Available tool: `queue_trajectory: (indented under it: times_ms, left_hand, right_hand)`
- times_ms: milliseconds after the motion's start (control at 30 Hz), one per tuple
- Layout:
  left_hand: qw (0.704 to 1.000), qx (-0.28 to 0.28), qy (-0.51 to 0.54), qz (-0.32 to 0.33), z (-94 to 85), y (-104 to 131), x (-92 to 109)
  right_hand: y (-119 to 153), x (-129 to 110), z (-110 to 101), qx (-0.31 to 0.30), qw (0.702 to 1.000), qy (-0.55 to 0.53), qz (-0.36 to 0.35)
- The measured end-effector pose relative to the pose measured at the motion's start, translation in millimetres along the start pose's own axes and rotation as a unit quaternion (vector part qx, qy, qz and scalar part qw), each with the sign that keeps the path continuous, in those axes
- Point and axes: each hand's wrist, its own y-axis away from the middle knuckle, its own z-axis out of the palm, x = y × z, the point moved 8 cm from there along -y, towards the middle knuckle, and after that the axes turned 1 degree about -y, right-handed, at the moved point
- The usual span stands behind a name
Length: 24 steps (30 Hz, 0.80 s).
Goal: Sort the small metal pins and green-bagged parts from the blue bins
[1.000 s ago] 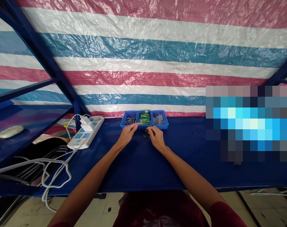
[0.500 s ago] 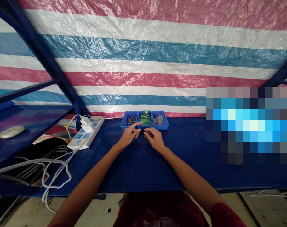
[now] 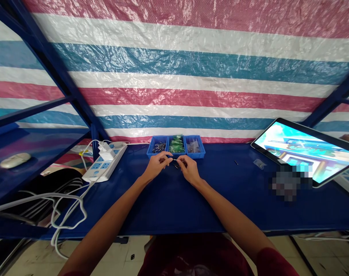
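Observation:
My left hand (image 3: 158, 165) and my right hand (image 3: 188, 167) meet in front of three blue bins, fingers pinched. Between their fingertips spans a small thin dark piece (image 3: 174, 159), too small to name; both hands appear to grip it. Below the fingertips lie a few small dark slender pieces (image 3: 176, 165), partly hidden. The left bin (image 3: 150, 150) contains many dark metallic slender pieces. Green packets (image 3: 176, 145) fill the middle bin, and small clear bags (image 3: 193, 145) lie in the right bin (image 3: 202, 147).
A white power strip (image 3: 104, 165) with a plug and looping cables stands at left. On the right lie a single dark slender piece (image 3: 236, 162), a small clear bag (image 3: 259, 164) and a tilted lit screen (image 3: 303, 147). A blurred patch covers something before it.
My left index finger, stretched out before, has curled in to a pinch. My hands have drawn closer around the thin piece. The blurred area at right has shrunk, showing the screen.

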Motion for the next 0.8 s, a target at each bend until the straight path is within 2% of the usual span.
queue_trajectory:
  times_ms: [100,267,433,600,800]
  left_hand:
    - [0.999,0.027,-0.014,0.012,-4.2,-1,2]
    - [0.998,0.055,-0.026,0.020,-6.8,0,6]
    - [0.995,0.092,0.021,0.006,-9.6,2,1]
    - [0.990,0.081,0.112,-0.020,-5.9,-1,-10]
    - [0.992,0.073,0.102,-0.016,-3.4,-3,-9]
  right_hand:
    - [-1,1,-3,0.011,1.000,0.010,0.010]
    - [-1,-1,-1,-0.003,1.000,0.010,0.008]
    - [-1,-5,0,-0.008,1.000,0.013,-0.008]
    - [-1,-7,-1,-0.002,1.000,0.016,-0.009]
    - [0,-8,0,-0.005,1.000,0.021,-0.021]
